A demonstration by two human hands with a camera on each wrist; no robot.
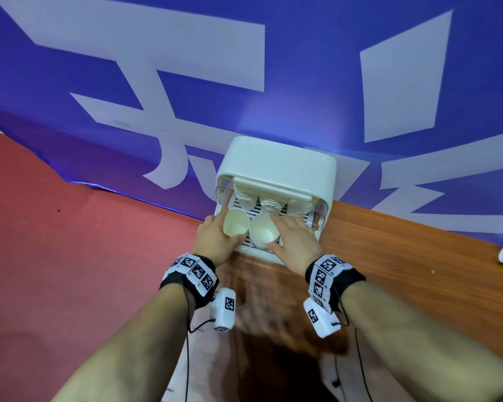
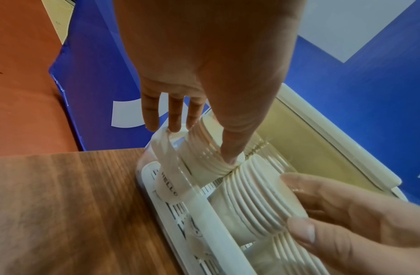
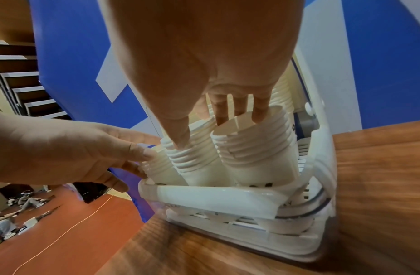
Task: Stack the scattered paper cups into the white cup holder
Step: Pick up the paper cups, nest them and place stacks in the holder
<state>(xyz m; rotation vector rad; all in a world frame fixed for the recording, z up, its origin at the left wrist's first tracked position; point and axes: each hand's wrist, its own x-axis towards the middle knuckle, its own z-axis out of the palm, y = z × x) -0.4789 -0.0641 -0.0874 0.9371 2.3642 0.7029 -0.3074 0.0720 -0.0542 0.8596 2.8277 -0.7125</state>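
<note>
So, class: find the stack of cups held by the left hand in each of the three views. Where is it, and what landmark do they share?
Head: the left hand's cup stack sits centre, at the holder's front left.
Left wrist: the same stack is mid-frame under the fingers.
Right wrist: it is at centre left, half hidden behind the next stack.
Shared landmark: the white cup holder.
</note>
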